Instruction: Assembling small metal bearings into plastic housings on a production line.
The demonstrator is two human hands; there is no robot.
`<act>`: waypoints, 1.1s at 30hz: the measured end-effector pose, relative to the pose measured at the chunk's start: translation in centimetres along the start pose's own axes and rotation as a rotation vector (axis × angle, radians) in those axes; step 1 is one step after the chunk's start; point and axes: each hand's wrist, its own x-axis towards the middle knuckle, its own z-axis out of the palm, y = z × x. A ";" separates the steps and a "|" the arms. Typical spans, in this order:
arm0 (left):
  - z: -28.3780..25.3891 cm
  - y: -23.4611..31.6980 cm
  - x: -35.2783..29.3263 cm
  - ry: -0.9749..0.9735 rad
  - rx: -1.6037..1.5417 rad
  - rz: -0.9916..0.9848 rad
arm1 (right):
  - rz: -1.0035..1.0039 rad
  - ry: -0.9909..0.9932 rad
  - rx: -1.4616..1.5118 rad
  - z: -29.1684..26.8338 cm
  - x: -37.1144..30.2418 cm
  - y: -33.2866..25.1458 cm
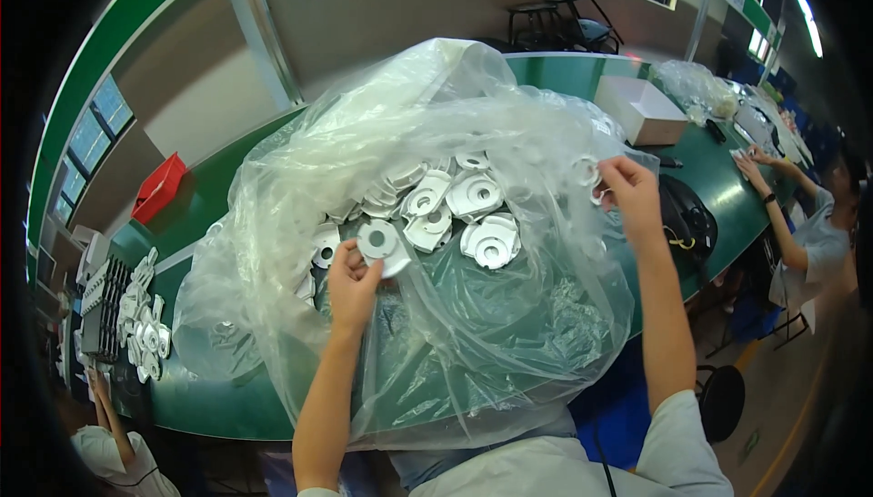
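Observation:
My left hand (353, 290) pinches a white plastic part with a round, grey-looking disc face (377, 240), raised in front of a heap. My right hand (631, 195) is closed at the right side of the clear plastic bag (309, 147), its fingertips at a small white ring-shaped piece (585, 170). The exact outline of that piece is hard to make out. Between the hands, several similar white round parts (491, 240) with central holes lie piled inside the wide-open bag. Folds of the bag partly cover the left edge of the pile.
Under the bag runs a green table (214, 406). On the left are a red bin (159, 188) and more white parts (145, 338). A white box (641, 110) and a black bag (687, 215) stand at right. Co-workers sit at both ends.

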 end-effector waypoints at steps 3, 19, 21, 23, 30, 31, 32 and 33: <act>0.9 0.2 -1.0 -0.076 -0.040 -0.050 | -0.007 -0.094 0.251 5.7 -2.1 -1.4; 2.3 2.5 -2.7 -0.313 -0.169 -0.080 | -0.402 -0.245 -0.136 17.6 -8.1 0.2; 2.3 2.4 -2.8 -0.353 -0.197 -0.094 | -0.084 -0.288 0.029 17.9 -7.4 2.8; 2.1 2.2 -2.9 -0.350 -0.171 -0.092 | -0.001 -0.319 0.064 18.0 -7.8 2.8; 1.9 1.0 -2.6 -0.065 0.072 0.066 | 0.057 -0.182 0.436 17.8 -7.4 4.6; 1.8 1.8 -2.5 0.011 0.369 0.238 | 0.060 -0.182 0.437 17.5 -7.2 4.8; 1.5 2.1 -2.2 0.011 0.371 0.236 | 0.135 -0.209 0.532 17.2 -7.1 5.0; 1.2 2.4 -1.8 0.056 0.562 0.535 | 0.211 -0.235 0.626 16.9 -7.0 5.1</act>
